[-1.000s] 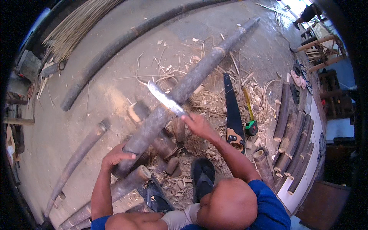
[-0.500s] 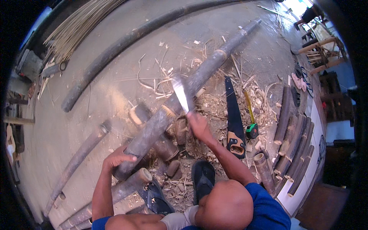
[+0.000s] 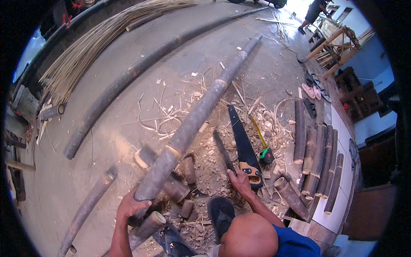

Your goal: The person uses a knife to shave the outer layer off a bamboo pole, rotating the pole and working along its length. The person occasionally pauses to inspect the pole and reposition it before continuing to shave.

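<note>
My left hand [image 3: 130, 204] is wrapped around the near end of a long dark bamboo pole [image 3: 195, 118], thumb on top. The pole slants away to the upper right, and its near part lies over short bamboo pieces [image 3: 176, 189]. In my right hand [image 3: 240, 182] is the handle of a machete [image 3: 221, 147], its dark blade pointing away from me, to the right of the pole and apart from it. Close by on the right lies a handsaw [image 3: 242, 141] with a wooden handle. A green and black tape measure [image 3: 266, 156] sits beside it, yellow tape pulled out.
Shavings [image 3: 205, 171] litter the floor around my sandalled feet. Another long bamboo pole [image 3: 128, 77] curves across the left, beyond it a bundle of thin strips [image 3: 85, 55]. Cut bamboo lengths [image 3: 319, 162] lie at right. A person [image 3: 314, 13] stands far off, upper right.
The machete has come away from the pole, moving right and nearer to me with my right hand. My left hand stays on the pole's end. The whole view has shifted.
</note>
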`<action>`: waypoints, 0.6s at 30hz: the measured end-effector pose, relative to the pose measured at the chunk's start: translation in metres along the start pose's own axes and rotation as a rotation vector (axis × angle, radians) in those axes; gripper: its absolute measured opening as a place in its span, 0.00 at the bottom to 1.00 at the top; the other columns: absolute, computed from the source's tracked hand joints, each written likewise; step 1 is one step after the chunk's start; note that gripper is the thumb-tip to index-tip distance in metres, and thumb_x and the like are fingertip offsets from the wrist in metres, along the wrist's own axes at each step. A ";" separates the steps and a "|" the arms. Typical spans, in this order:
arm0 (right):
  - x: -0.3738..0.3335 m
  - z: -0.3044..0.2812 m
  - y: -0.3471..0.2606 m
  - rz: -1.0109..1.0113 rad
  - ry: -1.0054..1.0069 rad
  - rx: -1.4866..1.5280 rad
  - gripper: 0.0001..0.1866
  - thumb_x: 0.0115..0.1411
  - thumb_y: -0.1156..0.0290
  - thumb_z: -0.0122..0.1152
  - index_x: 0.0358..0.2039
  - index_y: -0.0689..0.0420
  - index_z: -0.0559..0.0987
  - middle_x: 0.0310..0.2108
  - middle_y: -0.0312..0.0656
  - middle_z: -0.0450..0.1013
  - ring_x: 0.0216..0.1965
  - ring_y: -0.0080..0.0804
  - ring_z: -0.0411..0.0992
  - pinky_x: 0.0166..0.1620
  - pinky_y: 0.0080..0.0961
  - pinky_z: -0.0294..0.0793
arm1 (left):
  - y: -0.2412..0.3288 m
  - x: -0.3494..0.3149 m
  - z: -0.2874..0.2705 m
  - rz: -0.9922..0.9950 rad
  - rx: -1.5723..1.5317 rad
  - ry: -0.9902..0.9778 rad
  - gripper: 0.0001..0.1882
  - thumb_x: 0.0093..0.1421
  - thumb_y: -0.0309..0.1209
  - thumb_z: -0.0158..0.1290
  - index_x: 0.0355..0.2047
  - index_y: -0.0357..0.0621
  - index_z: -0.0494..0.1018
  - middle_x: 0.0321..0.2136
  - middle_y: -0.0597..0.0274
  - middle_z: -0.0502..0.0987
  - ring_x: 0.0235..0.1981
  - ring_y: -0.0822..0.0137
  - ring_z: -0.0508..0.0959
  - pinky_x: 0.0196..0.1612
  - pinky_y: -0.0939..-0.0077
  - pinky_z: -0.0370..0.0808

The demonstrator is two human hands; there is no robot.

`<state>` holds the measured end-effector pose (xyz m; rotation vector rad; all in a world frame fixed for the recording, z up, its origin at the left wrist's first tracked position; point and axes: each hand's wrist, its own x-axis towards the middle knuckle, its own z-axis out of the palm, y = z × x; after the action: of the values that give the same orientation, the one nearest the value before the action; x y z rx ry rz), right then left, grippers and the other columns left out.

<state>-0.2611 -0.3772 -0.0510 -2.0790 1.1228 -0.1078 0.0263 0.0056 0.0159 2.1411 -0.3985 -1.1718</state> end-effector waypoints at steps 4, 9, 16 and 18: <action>0.005 -0.011 -0.017 -0.157 0.114 -0.332 0.23 0.67 0.50 0.61 0.46 0.61 0.80 0.36 0.56 0.80 0.39 0.60 0.78 0.44 0.51 0.77 | 0.012 -0.019 0.020 0.082 0.371 0.303 0.51 0.38 0.46 0.74 0.64 0.47 0.70 0.52 0.39 0.80 0.55 0.43 0.79 0.57 0.55 0.76; 0.055 0.001 -0.066 -0.107 -0.001 0.182 0.29 0.68 0.49 0.62 0.59 0.60 0.77 0.46 0.51 0.77 0.48 0.45 0.79 0.48 0.44 0.80 | 0.025 -0.036 0.018 0.102 0.562 0.376 0.49 0.37 0.44 0.74 0.62 0.43 0.69 0.50 0.40 0.80 0.52 0.43 0.81 0.56 0.54 0.77; 0.115 0.033 -0.134 0.208 -0.349 1.237 0.42 0.68 0.37 0.57 0.68 0.57 0.65 0.54 0.50 0.74 0.52 0.43 0.77 0.56 0.45 0.79 | -0.037 -0.091 -0.002 0.041 0.501 0.170 0.44 0.36 0.42 0.76 0.55 0.39 0.76 0.39 0.56 0.85 0.41 0.57 0.86 0.43 0.70 0.82; 0.117 0.043 -0.146 0.231 -0.348 1.443 0.42 0.66 0.35 0.58 0.67 0.55 0.66 0.56 0.47 0.75 0.54 0.41 0.77 0.58 0.46 0.77 | -0.044 -0.112 -0.009 0.061 0.515 0.017 0.42 0.41 0.43 0.74 0.57 0.41 0.76 0.44 0.54 0.84 0.44 0.55 0.85 0.46 0.66 0.82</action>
<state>-0.0728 -0.3915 -0.0168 -0.6391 0.6636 -0.3132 -0.0304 0.1023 0.0611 2.5460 -0.8255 -1.0995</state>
